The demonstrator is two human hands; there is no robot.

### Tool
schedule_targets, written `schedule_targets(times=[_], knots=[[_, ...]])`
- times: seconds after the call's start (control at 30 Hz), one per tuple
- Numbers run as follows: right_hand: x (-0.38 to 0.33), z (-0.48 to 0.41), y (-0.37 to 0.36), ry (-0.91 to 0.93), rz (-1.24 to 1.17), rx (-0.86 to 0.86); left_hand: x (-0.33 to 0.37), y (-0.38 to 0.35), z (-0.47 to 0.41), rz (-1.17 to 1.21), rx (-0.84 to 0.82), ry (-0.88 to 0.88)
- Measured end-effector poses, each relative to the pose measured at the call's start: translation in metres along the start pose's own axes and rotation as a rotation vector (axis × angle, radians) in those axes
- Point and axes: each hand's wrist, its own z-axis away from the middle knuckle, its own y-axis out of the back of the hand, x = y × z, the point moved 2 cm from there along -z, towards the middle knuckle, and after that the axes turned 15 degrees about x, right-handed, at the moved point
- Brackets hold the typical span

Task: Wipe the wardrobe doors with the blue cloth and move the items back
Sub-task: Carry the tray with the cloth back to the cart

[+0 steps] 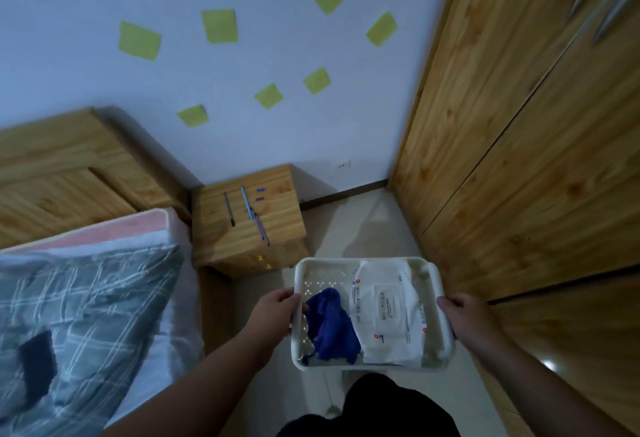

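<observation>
Nearest, low in view: dark clothing, both forearms reaching forward. Left hand (275, 312) grips the left rim of a white plastic basket (325, 272), fingers curled over the edge. Right hand (464, 319) grips the right rim the same way. The basket is carried level above the pale floor, resting on nothing. Inside, left half: the blue cloth (332, 327), crumpled in a loose heap against the left wall. Right half: a white pack of wipes (384, 308), lying flat, lid up, touching the cloth. Judged handling: the cloth is soft, light and limp, with no fixed shape, so pinch a good bunch from the top of the heap with one hand; a small pinch would let it trail. That leaves the other hand to bear the basket, which looks stiff, light and perforated; setting it down first seems safer. Wipes pack likely squashy, slick-skinned. Farther, left: a bed (86, 298) with checked bedding. Beyond the basket: a wooden bedside table (277, 229), with what look like pens (246, 206) on top, too small to be sure. Right side, near to far: the wardrobe doors (540, 166), pine, closed. Farthest: a pale wall (104, 90) with green paper squares (219, 25).
</observation>
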Motion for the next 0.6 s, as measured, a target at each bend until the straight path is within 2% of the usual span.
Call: schedule_targets(times=[0.3,0.43,0.6], knots=[[-0.046,-0.061,0.023,-0.146,-0.060,0.042,0.130,-0.040,-0.071,-0.178,-0.068,-0.044],[-0.061,-0.081,0.024,-0.215,-0.137,0.090,0.189,-0.061,-0.110,-0.358,-0.127,-0.183],[-0.069,-0.106,0.009,-0.399,-0.248,0.165,0.253,-0.106,-0.170,-0.524,-0.261,-0.276]])
